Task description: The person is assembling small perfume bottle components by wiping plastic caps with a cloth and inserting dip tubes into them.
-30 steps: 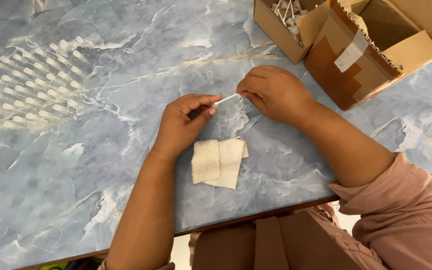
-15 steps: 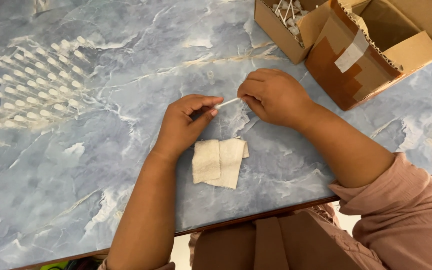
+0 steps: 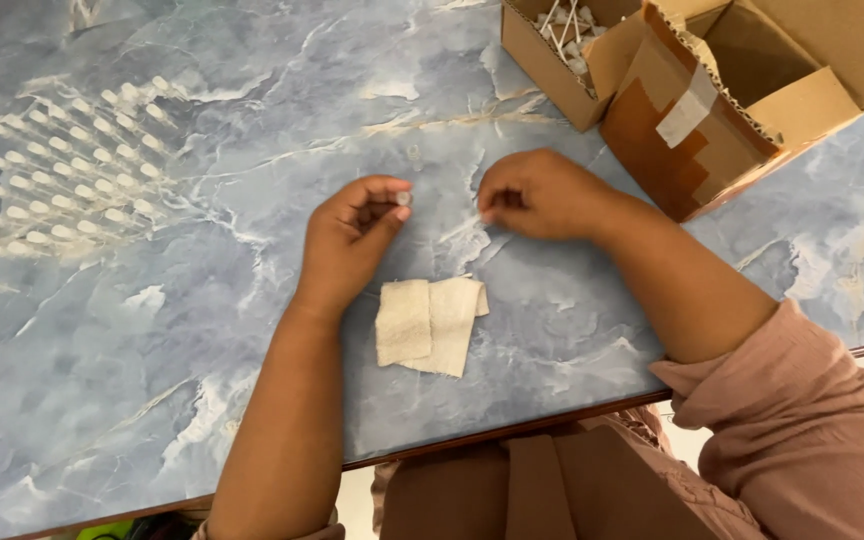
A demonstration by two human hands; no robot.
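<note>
The blue marbled table (image 3: 152,400) fills the frame, and at the upper right sits an open cardboard box (image 3: 712,110) with cotton swabs (image 3: 567,30) showing in its far compartment. At the upper left, rows of white swabs (image 3: 72,170) lie laid out side by side on the tabletop. Both forearms come in from the bottom edge, angling up toward centre. The left hand (image 3: 347,245) is curled, thumb and forefinger pinching a small white swab tip (image 3: 403,199); its stick is hidden in the hand, so which way its long axis runs cannot be told. The right hand (image 3: 542,195) is loosely clenched just right of centre, knuckles up, with a white wisp at its fingertips. Below the two hands, a folded white cloth pad (image 3: 427,322) lies flat.
</note>
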